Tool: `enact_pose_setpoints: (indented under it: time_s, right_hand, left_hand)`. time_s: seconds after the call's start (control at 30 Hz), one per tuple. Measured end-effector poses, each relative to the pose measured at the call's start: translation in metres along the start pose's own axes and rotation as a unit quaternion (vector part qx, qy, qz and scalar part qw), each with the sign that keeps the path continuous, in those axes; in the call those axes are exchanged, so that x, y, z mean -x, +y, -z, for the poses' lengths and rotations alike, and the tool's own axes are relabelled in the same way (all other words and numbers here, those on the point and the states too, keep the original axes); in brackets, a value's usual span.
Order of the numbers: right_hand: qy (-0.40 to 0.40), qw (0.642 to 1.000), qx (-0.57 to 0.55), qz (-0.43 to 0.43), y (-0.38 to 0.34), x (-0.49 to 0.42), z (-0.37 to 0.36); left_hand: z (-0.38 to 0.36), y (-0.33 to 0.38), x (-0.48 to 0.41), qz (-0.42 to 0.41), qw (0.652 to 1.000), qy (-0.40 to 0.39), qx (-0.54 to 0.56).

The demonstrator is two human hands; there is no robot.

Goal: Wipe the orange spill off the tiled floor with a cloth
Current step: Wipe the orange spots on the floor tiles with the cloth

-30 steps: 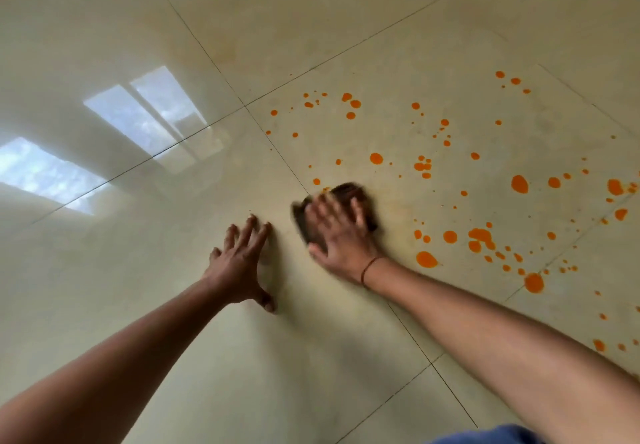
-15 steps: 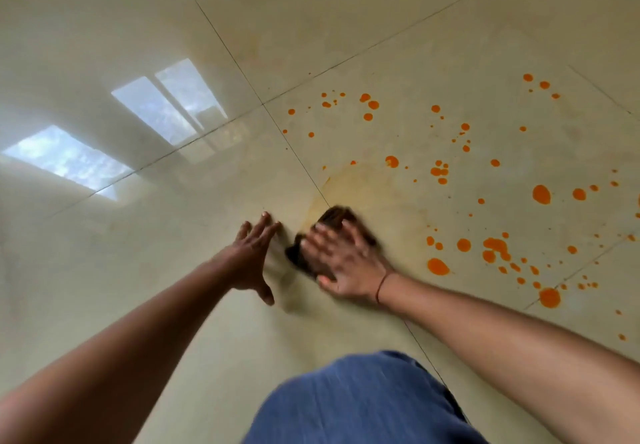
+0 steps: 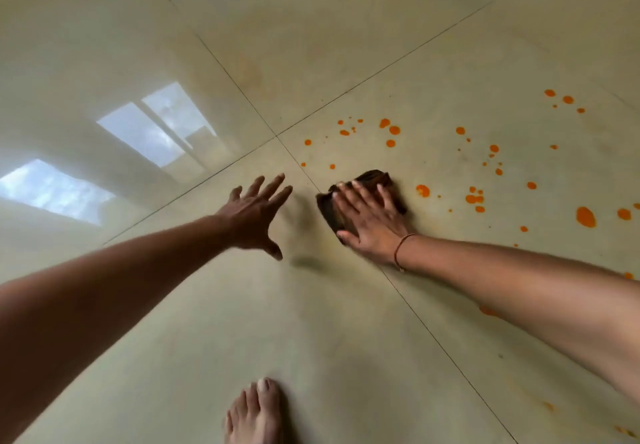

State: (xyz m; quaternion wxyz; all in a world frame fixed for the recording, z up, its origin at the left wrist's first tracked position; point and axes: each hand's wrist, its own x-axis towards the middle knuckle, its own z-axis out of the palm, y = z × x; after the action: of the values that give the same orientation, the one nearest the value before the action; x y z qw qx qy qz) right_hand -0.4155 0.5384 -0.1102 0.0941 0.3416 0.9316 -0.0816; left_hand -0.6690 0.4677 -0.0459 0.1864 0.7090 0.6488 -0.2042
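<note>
The right hand (image 3: 372, 222) lies flat, palm down, on a dark brown cloth (image 3: 360, 197) at the centre of the frame. Its fingers (image 3: 349, 197) are extended and slightly spread across the top of the cloth, pressing it to the floor rather than closing around it; the thumb lies along the cloth's lower left edge. A thin cord bracelet (image 3: 401, 248) circles the right wrist.

The cloth rests on the glossy beige tiled floor (image 3: 346, 322), just to the right of a grout line (image 3: 443, 350) that runs diagonally from the upper left of the frame to the lower right. Parts of the cloth show beyond the fingertips and to the left of the hand.

The left hand (image 3: 254, 218) is left of the cloth and apart from it, fingers splayed wide, holding nothing. A shadow lies on the tile under it; whether the palm touches the floor cannot be told.

The orange spill (image 3: 585, 216) remains as scattered drops and blots over the tile in the right half of the frame. The nearest sizeable drop (image 3: 422, 190) sits just to the right of the cloth, not touching it. A faint yellowish smear surrounds the cloth.

A bare foot (image 3: 254, 412) stands on the floor at the bottom centre. Bright window reflections (image 3: 156, 132) show on the tiles at the left.
</note>
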Motion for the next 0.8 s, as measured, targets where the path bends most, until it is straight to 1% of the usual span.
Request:
enact_pose_setpoints:
  time_s: [0.03, 0.07, 0.1, 0.13, 0.17, 0.2, 0.23, 0.27, 0.3, 0.33, 0.37, 0.43, 0.47, 0.5, 0.53, 0.57, 0.6, 0.63, 0.67, 0.7, 0.73, 0.8]
  right_hand:
    - [-0.002, 0.999, 0.010, 0.044, -0.001, -0.001, 0.000]
    - [-0.002, 0.993, 0.032, 0.116, -0.005, 0.004, 0.001]
    - [-0.021, 0.982, 0.048, 0.179, -0.005, 0.009, 0.000]
    - [-0.011, 0.975, 0.058, 0.213, -0.001, 0.012, -0.004]
    - [0.008, 0.979, 0.063, 0.195, 0.003, 0.008, -0.007]
    - [0.020, 0.991, 0.046, 0.120, 0.004, -0.008, -0.006]
    - [0.041, 0.999, 0.008, 0.008, 0.001, -0.027, -0.004]
    - [0.060, 0.993, -0.028, -0.095, -0.007, -0.048, 0.003]
    - [0.071, 0.983, -0.054, -0.161, -0.020, -0.060, 0.007]
    - [0.086, 0.979, -0.062, -0.173, -0.034, -0.067, 0.007]
    - [0.081, 0.985, -0.059, -0.143, -0.046, -0.065, 0.005]
    - [0.067, 0.996, -0.052, -0.040, -0.066, -0.033, -0.002]
    - [0.057, 0.997, -0.047, -0.010, -0.063, -0.023, 0.000]
    - [0.055, 0.998, -0.042, -0.003, -0.051, -0.026, 0.000]
    - [0.060, 0.997, -0.035, -0.029, -0.039, -0.040, 0.002]
    - [0.059, 0.994, -0.037, -0.084, -0.031, -0.061, 0.007]
    - [0.060, 0.986, -0.043, -0.149, -0.025, -0.089, 0.014]
    - [0.054, 0.977, -0.059, -0.197, -0.024, -0.117, 0.021]
    - [0.060, 0.970, -0.073, -0.224, -0.029, -0.138, 0.026]
    - [0.077, 0.968, -0.082, -0.225, -0.040, -0.146, 0.028]
    - [0.082, 0.973, -0.083, -0.201, -0.051, -0.143, 0.027]
    - [0.076, 0.986, -0.072, -0.129, -0.068, -0.105, 0.016]
  left_hand:
    - [0.006, -0.010, -0.013, 0.000, 1.000, 0.016, 0.001]
    - [0.012, -0.020, -0.026, -0.001, 0.999, 0.034, 0.005]
    - [0.017, -0.030, -0.039, -0.005, 0.999, 0.053, 0.013]
    - [0.021, -0.036, -0.049, -0.010, 0.997, 0.066, 0.024]
    - [0.022, -0.041, -0.058, -0.014, 0.996, 0.076, 0.034]
    - [0.025, -0.050, -0.070, -0.020, 0.995, 0.090, 0.040]
    - [0.024, -0.057, -0.080, -0.024, 0.994, 0.100, 0.047]
    - [0.022, -0.061, -0.088, -0.022, 0.992, 0.107, 0.056]
    - [0.019, -0.065, -0.093, -0.018, 0.991, 0.115, 0.072]
    - [0.016, -0.073, -0.100, -0.013, 0.987, 0.128, 0.092]
    - [0.014, -0.079, -0.106, -0.014, 0.983, 0.144, 0.113]
    - [0.005, -0.082, -0.108, -0.030, 0.977, 0.174, 0.120]
    - [0.001, -0.084, -0.109, -0.033, 0.976, 0.177, 0.121]
    - [-0.001, -0.084, -0.110, -0.035, 0.977, 0.168, 0.130]
    - [-0.002, -0.083, -0.111, -0.035, 0.977, 0.158, 0.139]
    - [-0.003, -0.083, -0.111, -0.036, 0.977, 0.154, 0.145]
    - [-0.003, -0.084, -0.113, -0.037, 0.975, 0.154, 0.153]
    - [0.000, -0.088, -0.116, -0.046, 0.973, 0.161, 0.157]
    - [0.005, -0.094, -0.124, -0.057, 0.972, 0.164, 0.159]
    - [0.009, -0.100, -0.129, -0.064, 0.969, 0.175, 0.162]
    - [0.014, -0.107, -0.136, -0.064, 0.965, 0.188, 0.169]
    - [0.020, -0.119, -0.148, -0.055, 0.957, 0.221, 0.178]
